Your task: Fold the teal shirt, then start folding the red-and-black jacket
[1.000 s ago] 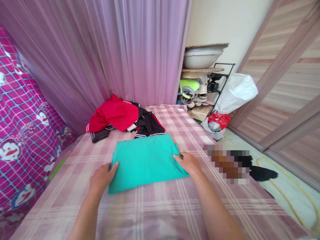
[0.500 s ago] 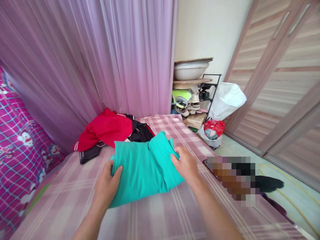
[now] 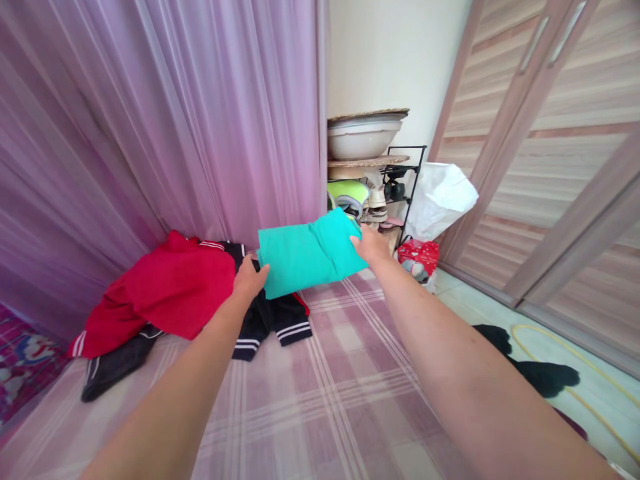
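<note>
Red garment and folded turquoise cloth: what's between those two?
In the head view, the left hand, holding one end of the turquoise cloth, and some dark clothing lie between it and the red garment.

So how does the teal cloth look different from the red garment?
The teal cloth is folded into a fairly neat rectangle, while the red garment lies loose and rumpled.
The teal cloth is held between the left hand and right hand; the red garment rests on the bed.
The teal cloth shows no stripes, but the red garment has white ones.
Both are fabric.
</note>
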A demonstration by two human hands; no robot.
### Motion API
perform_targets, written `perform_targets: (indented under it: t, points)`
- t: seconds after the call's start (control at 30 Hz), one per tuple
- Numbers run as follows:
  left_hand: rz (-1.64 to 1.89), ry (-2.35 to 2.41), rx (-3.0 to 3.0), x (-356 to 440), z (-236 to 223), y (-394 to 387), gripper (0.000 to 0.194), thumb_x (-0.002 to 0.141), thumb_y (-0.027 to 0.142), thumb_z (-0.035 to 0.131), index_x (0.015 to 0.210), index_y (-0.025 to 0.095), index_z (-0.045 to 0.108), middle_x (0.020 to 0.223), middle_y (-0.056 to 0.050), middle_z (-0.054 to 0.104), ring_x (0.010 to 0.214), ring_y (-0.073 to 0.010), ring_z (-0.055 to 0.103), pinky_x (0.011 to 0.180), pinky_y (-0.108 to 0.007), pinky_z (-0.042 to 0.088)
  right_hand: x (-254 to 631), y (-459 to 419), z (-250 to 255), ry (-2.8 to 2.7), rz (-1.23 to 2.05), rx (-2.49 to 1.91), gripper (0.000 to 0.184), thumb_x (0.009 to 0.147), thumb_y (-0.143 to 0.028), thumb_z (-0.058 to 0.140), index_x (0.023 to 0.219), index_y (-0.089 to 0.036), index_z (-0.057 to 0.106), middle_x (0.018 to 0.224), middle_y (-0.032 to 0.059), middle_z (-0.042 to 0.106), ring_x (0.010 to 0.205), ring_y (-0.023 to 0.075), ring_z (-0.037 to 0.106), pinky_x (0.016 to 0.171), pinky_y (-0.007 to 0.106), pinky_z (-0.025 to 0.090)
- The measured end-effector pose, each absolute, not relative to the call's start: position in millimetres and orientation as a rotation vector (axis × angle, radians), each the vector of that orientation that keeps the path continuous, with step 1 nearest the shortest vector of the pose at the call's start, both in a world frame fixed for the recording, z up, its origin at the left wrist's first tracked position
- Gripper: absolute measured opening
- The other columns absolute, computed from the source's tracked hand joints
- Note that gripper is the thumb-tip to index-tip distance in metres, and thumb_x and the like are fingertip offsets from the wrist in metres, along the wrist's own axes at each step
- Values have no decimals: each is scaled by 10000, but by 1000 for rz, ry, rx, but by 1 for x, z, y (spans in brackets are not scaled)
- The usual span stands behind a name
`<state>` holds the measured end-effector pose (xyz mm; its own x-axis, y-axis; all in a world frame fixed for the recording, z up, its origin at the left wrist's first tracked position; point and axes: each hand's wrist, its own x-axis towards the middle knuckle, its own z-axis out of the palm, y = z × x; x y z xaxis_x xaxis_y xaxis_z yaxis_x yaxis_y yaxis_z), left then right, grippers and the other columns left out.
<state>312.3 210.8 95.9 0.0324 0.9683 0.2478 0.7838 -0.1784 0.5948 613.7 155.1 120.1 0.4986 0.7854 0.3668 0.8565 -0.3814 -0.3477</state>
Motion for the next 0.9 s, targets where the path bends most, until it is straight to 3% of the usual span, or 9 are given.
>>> perform_targets:
  t: [0.07,0.17,0.3,0.4,0.53,0.7,0.77,0.9]
  points:
    - [795,1808,2159,302,64,206,618,827,312,562,1395,107,426,1401,-204,555,1287,-286,541,1045,-405,444,610,158,86,-1378,-54,-2324,496,959,-364,503,1392,-121,499,1361,200,572,1214,304,556,939,404,432]
    - [820,1782,2456,270,42,192,555,841,247,495,1380,115,473,1433,-182,531,1347,-270,480,1115,-397,382,586,146,36,-1499,48,-2321,498,945,-334,525,1409,-152,511,1432,178,530,1280,299,518,989,427,421]
    - [725,1900,2702,216,67,188,476,884,297,440,1323,149,545,1373,-159,574,1297,-288,506,1093,-418,384,534,114,-11,-1570,-66,-2226,486,945,-304,499,1417,-192,521,1521,161,438,1376,306,415,1069,484,356]
    - [458,2162,2660,185,87,190,532,882,434,472,1308,124,550,1310,-199,593,1217,-340,546,1010,-450,423,499,89,-32,-1664,-95,-2111,450,944,-319,496,1378,-225,566,1512,153,452,1365,307,427,1064,489,353]
    - [134,2276,2508,171,77,186,665,825,553,537,1339,132,501,1321,-206,577,1179,-355,564,949,-447,441,480,70,-47,-1731,-108,-2013,364,938,-292,491,1250,-218,662,1428,156,543,1295,290,498,1046,462,366]
    - [132,2152,2510,169,55,183,353,889,352,458,1156,192,624,1238,-162,649,1146,-315,597,903,-407,461,485,72,-49,-1630,-87,-1995,306,903,-212,496,1108,-221,723,1314,109,641,1224,234,557,1030,403,384]
    - [169,2124,2485,163,55,182,345,915,346,407,1109,209,657,1166,-143,694,1089,-299,636,874,-381,476,486,73,-48,-1613,-68,-1974,304,900,-199,491,1085,-224,731,1305,97,651,1219,225,567,1031,397,387]
    - [215,2087,2434,148,62,165,442,942,410,356,1193,218,664,1141,-128,731,1042,-293,679,874,-360,494,486,72,-44,-1585,-19,-1952,299,890,-176,499,1061,-199,744,1285,105,667,1196,224,599,1038,388,404]
